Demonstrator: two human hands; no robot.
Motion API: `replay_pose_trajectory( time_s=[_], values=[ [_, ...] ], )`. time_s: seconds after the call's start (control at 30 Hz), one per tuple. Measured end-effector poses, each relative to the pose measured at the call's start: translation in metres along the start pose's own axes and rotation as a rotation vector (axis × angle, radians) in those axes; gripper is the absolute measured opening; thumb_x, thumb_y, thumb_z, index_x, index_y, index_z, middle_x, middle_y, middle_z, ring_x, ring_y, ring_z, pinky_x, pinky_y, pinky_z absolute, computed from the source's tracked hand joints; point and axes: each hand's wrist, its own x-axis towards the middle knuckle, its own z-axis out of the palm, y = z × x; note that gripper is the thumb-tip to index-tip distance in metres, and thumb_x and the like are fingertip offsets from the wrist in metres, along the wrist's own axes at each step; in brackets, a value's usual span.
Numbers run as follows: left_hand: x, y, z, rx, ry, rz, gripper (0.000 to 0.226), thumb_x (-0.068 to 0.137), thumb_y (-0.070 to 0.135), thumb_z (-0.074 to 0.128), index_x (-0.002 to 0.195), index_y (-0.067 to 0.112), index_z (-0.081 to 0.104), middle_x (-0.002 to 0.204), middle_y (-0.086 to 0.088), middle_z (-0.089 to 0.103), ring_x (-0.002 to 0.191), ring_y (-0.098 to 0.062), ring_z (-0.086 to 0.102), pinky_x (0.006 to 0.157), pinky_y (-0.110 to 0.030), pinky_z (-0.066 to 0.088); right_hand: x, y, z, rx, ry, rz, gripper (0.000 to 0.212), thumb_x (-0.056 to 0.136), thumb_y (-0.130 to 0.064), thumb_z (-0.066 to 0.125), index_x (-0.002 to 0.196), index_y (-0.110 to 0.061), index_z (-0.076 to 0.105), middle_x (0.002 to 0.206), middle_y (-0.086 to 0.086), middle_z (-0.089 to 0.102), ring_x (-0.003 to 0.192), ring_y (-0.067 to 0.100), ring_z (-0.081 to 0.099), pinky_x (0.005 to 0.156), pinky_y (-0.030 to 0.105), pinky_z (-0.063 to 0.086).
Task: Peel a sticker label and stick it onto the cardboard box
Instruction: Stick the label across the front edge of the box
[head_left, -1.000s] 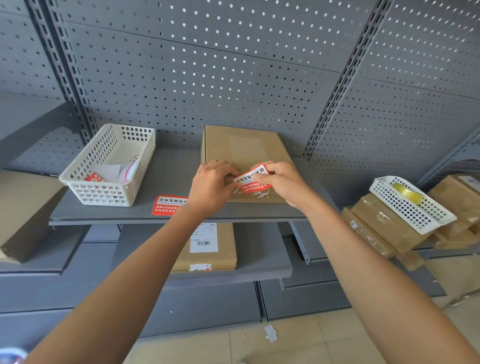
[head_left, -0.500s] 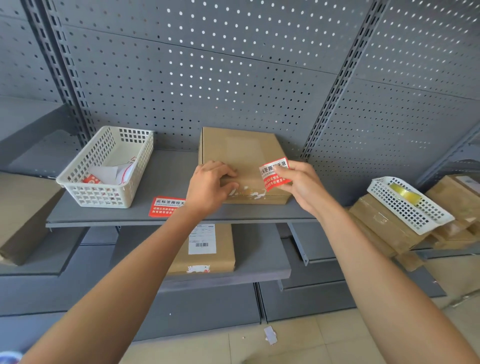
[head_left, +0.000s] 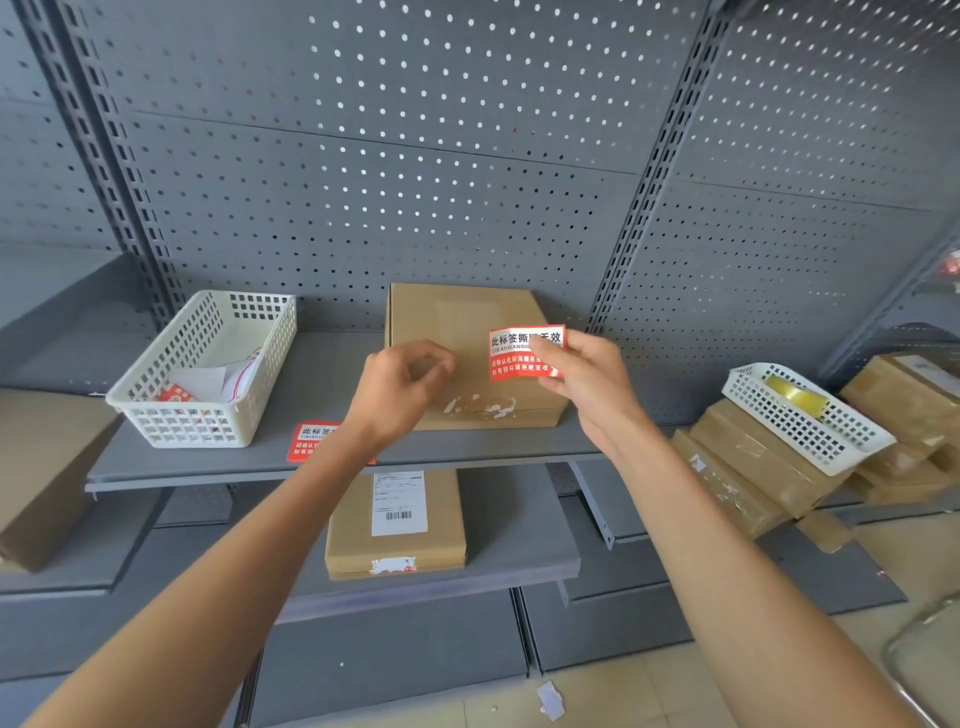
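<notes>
A flat cardboard box (head_left: 462, 322) lies on the grey shelf (head_left: 332, 379), with torn white label scraps near its front edge. My right hand (head_left: 587, 384) pinches a red and white sticker label (head_left: 522, 353) by its right side and holds it up above the box's right part. My left hand (head_left: 400, 389) hovers over the box's left front corner, fingers curled with thumb and forefinger close together, nothing visible in them. Another red sticker sheet (head_left: 306, 439) lies on the shelf, partly hidden by my left forearm.
A white plastic basket (head_left: 208, 364) with papers and stickers stands on the shelf at left. A second box with a barcode label (head_left: 397, 519) lies on the lower shelf. At right, stacked cardboard boxes (head_left: 753, 467) carry another white basket (head_left: 805, 415). Perforated wall behind.
My right hand has lifted the sticker up and to the right, off the box. My left hand has come off the box top and now hovers with curled fingers.
</notes>
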Motion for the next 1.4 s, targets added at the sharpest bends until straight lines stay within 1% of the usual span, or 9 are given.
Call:
replay_pose_trajectory(
  time_s=[0.13, 0.3, 0.5, 0.7, 0.83, 0.93, 1.03, 1.27, 1.4],
  values=[
    [-0.009, 0.022, -0.005, -0.125, 0.061, -0.002, 0.019, 0.099, 0.034, 0.063, 0.097, 0.022, 0.078, 0.102, 0.016, 0.075, 0.096, 0.001, 0.066, 0.083, -0.013, 0.045, -0.002, -0.004, 0.006, 0.025, -0.008, -0.008, 0.005, 0.094, -0.021, 0.071, 0.094, -0.024, 0.075, 0.091, -0.008, 0.079, 0.09, 0.007, 0.073, 0.098, 0.038, 0.057],
    [-0.013, 0.048, -0.008, -0.31, 0.104, 0.012, 0.013, 0.093, 0.034, 0.073, 0.094, 0.022, 0.076, 0.094, 0.009, 0.077, 0.084, -0.007, 0.07, 0.075, -0.015, 0.05, -0.007, -0.01, 0.014, 0.066, -0.056, -0.024, 0.007, 0.095, -0.022, 0.07, 0.096, -0.022, 0.077, 0.097, -0.001, 0.081, 0.096, 0.013, 0.075, 0.098, 0.039, 0.058],
    [-0.006, 0.049, -0.01, -0.398, 0.103, -0.034, 0.012, 0.093, 0.022, 0.073, 0.082, 0.019, 0.076, 0.081, -0.002, 0.077, 0.08, -0.018, 0.069, 0.084, -0.036, 0.055, -0.009, -0.016, 0.013, 0.124, -0.093, 0.003, 0.01, 0.094, -0.02, 0.07, 0.101, -0.017, 0.076, 0.102, 0.003, 0.08, 0.09, 0.009, 0.075, 0.1, 0.041, 0.057],
    [-0.007, 0.053, -0.012, -0.424, 0.085, -0.116, 0.017, 0.096, 0.017, 0.069, 0.082, 0.008, 0.073, 0.075, -0.003, 0.073, 0.064, -0.004, 0.062, 0.065, -0.012, 0.045, -0.009, -0.016, 0.008, 0.057, -0.118, 0.007, 0.011, 0.097, -0.024, 0.067, 0.099, -0.021, 0.077, 0.101, -0.001, 0.08, 0.092, 0.006, 0.072, 0.101, 0.041, 0.056],
    [-0.008, 0.051, -0.011, -0.42, 0.087, -0.151, 0.018, 0.097, 0.018, 0.068, 0.083, 0.007, 0.073, 0.078, -0.008, 0.074, 0.064, -0.003, 0.062, 0.064, -0.01, 0.044, -0.008, -0.012, 0.007, 0.026, -0.116, 0.006, 0.012, 0.098, -0.025, 0.066, 0.095, -0.024, 0.078, 0.092, -0.008, 0.08, 0.092, 0.006, 0.072, 0.1, 0.04, 0.057],
    [-0.01, 0.051, -0.009, -0.402, 0.094, -0.15, 0.019, 0.097, 0.017, 0.067, 0.083, 0.006, 0.072, 0.074, -0.001, 0.072, 0.062, 0.001, 0.061, 0.062, -0.008, 0.043, -0.007, -0.007, 0.008, 0.0, -0.098, 0.009, 0.014, 0.097, -0.027, 0.067, 0.103, -0.023, 0.079, 0.097, -0.007, 0.08, 0.098, 0.008, 0.071, 0.1, 0.041, 0.057],
    [-0.011, 0.051, -0.008, -0.396, 0.102, -0.153, 0.019, 0.098, 0.015, 0.066, 0.084, 0.004, 0.072, 0.07, 0.005, 0.071, 0.059, 0.004, 0.06, 0.061, -0.007, 0.042, -0.005, -0.004, 0.008, -0.028, -0.095, -0.001, 0.011, 0.096, -0.027, 0.068, 0.099, -0.026, 0.079, 0.095, -0.009, 0.081, 0.096, 0.006, 0.072, 0.099, 0.038, 0.057],
    [-0.012, 0.045, -0.011, -0.39, 0.113, -0.173, 0.019, 0.099, 0.017, 0.064, 0.083, 0.007, 0.071, 0.074, 0.002, 0.072, 0.062, 0.003, 0.06, 0.062, -0.009, 0.043, 0.001, 0.001, 0.003, -0.091, -0.043, -0.039, 0.014, 0.094, -0.026, 0.071, 0.105, -0.024, 0.079, 0.098, -0.01, 0.081, 0.096, 0.006, 0.074, 0.091, 0.031, 0.057],
    [-0.011, 0.041, -0.017, -0.403, 0.125, -0.19, 0.019, 0.099, 0.013, 0.063, 0.084, 0.005, 0.069, 0.072, 0.003, 0.069, 0.055, 0.005, 0.057, 0.058, -0.007, 0.041, 0.001, 0.002, -0.001, -0.127, -0.019, -0.053, 0.011, 0.091, -0.022, 0.074, 0.1, -0.019, 0.08, 0.097, 0.001, 0.08, 0.093, 0.015, 0.075, 0.087, 0.031, 0.056]
  ],
)
